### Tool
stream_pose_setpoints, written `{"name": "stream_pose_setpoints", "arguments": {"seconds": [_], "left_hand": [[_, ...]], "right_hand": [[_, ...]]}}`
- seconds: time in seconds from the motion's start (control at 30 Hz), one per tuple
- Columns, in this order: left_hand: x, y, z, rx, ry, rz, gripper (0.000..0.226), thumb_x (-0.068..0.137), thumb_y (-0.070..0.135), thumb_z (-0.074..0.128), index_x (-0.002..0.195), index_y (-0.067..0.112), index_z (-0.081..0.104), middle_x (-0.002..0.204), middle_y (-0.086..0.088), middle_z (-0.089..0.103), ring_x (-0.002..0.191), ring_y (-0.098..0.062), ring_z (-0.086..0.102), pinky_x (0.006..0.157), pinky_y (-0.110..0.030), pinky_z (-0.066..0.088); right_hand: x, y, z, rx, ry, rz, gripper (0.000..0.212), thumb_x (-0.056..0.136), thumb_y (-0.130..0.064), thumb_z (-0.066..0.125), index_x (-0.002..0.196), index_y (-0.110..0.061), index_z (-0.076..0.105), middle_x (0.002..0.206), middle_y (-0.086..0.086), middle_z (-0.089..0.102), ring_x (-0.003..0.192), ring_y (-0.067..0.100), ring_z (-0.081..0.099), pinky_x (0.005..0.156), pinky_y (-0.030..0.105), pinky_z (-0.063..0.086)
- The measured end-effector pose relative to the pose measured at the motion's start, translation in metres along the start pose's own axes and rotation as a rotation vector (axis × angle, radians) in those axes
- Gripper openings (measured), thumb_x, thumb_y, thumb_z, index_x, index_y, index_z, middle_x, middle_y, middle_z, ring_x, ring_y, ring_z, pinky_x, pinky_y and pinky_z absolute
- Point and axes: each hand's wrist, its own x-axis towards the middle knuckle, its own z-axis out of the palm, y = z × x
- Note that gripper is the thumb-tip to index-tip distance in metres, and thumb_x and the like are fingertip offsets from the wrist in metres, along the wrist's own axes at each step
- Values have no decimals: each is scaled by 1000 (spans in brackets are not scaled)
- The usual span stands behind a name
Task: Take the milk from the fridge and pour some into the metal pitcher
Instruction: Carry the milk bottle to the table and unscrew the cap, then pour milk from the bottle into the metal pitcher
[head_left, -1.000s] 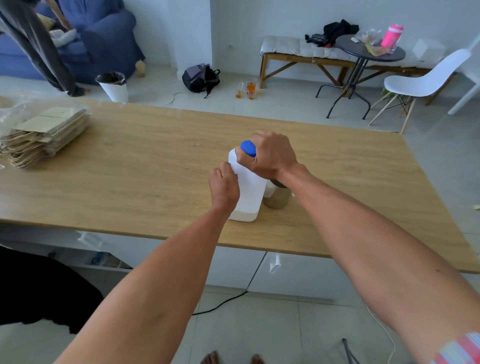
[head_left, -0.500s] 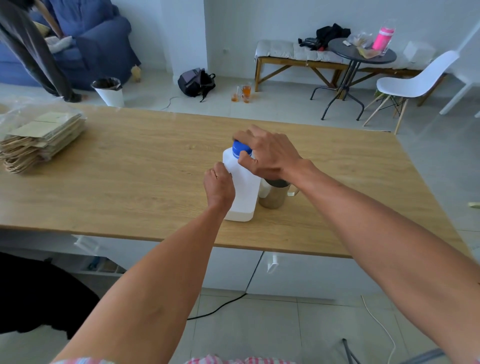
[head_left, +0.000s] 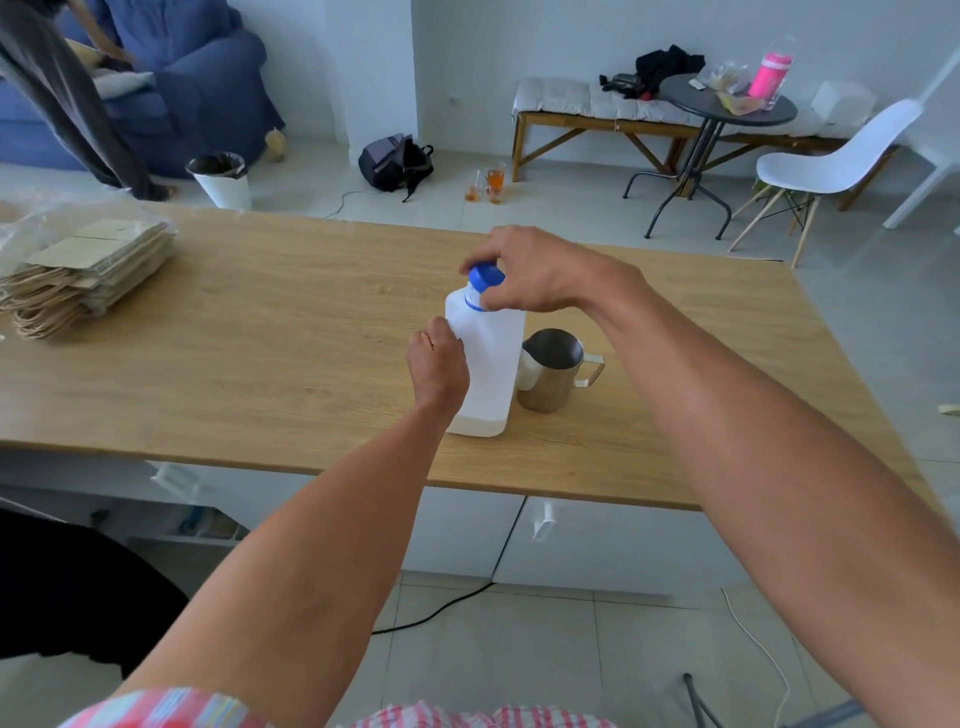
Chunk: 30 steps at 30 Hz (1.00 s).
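A white plastic milk bottle (head_left: 491, 364) stands upright on the wooden table (head_left: 260, 332), near its front edge. Its blue cap (head_left: 484, 275) sits on the neck. My right hand (head_left: 530, 273) comes from above and pinches the cap with the fingertips. My left hand (head_left: 438, 364) grips the bottle's left side at mid-height. A small metal pitcher (head_left: 550, 376) stands right beside the bottle on its right, touching or nearly touching it, with its handle pointing right and its mouth open upward.
A stack of brown paper bags (head_left: 83, 275) lies at the table's left end. Beyond the table are a white bin (head_left: 221, 179), a backpack (head_left: 395, 162), glasses on the floor (head_left: 488, 184), a round dark table (head_left: 727, 109) and a white chair (head_left: 831, 166).
My right hand has shifted from covering the cap with the palm to pinching it with the fingertips, so more of the cap and the pitcher show. The bottle and my left hand have stayed put.
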Motion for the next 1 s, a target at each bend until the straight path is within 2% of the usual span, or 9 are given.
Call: {"name": "stream_pose_setpoints", "arguments": {"seconds": [0.13,0.23,0.33,0.43,0.53,0.63,0.7,0.87,1.0], "left_hand": [[1,-2,0,15,3,7,35,97,16,38,62,16,32,62,4,36,64,-19,33,57,-34,31],[0,-2,0,23,3,8,35,98,17,38,63,16,34,65,4,38,64,-18,34,58,-33,33],[-1,-2,-1,48,-4,-1,33,99,19,38,66,15,37,70,4,41,60,-11,38,57,-30,33],[-2,-1,-1,14,-24,-12,27,87,29,37,64,18,33,65,5,38,64,-17,35,59,-33,32],[-1,0,-1,24,-23,-10,26,79,33,36,55,27,31,54,11,34,69,-21,33,60,-36,30],[1,-2,0,61,-13,11,33,77,35,35,46,28,30,59,5,31,70,-22,30,60,-38,28],[1,-4,1,62,-14,-1,32,76,37,35,46,28,29,57,7,29,66,-20,29,59,-37,27],[2,-7,2,13,-15,13,35,79,33,36,45,29,30,54,10,27,61,-18,26,56,-35,25],[4,-7,3,15,-17,34,33,80,31,35,48,27,26,55,7,27,59,-18,25,52,-32,24]], "right_hand": [[-15,15,3,300,309,63,34,79,-35,82,106,-16,74,97,-3,70,78,7,62,70,27,51],[-40,33,33,749,602,177,48,77,-31,89,114,-8,69,95,7,74,75,17,71,63,30,58],[-68,50,76,1011,776,290,40,76,-19,89,109,-5,71,83,7,75,67,20,69,67,33,59],[-95,60,127,986,771,451,37,75,-19,89,108,-9,75,94,2,77,81,14,72,72,24,57],[-111,65,174,980,726,521,35,75,-11,87,106,-12,70,91,-4,74,74,-2,67,65,12,52],[-110,72,207,895,645,603,36,74,-9,84,103,-17,64,95,-7,67,77,-5,64,62,8,48],[-107,77,222,822,591,660,36,73,-15,84,102,-21,63,103,-3,66,84,1,61,66,11,45],[-99,91,245,552,520,681,34,70,-30,86,98,-28,67,96,-10,67,90,13,61,83,41,53],[-93,96,251,460,478,682,39,71,-41,84,105,-30,68,100,-11,67,97,18,61,89,47,51]]}}
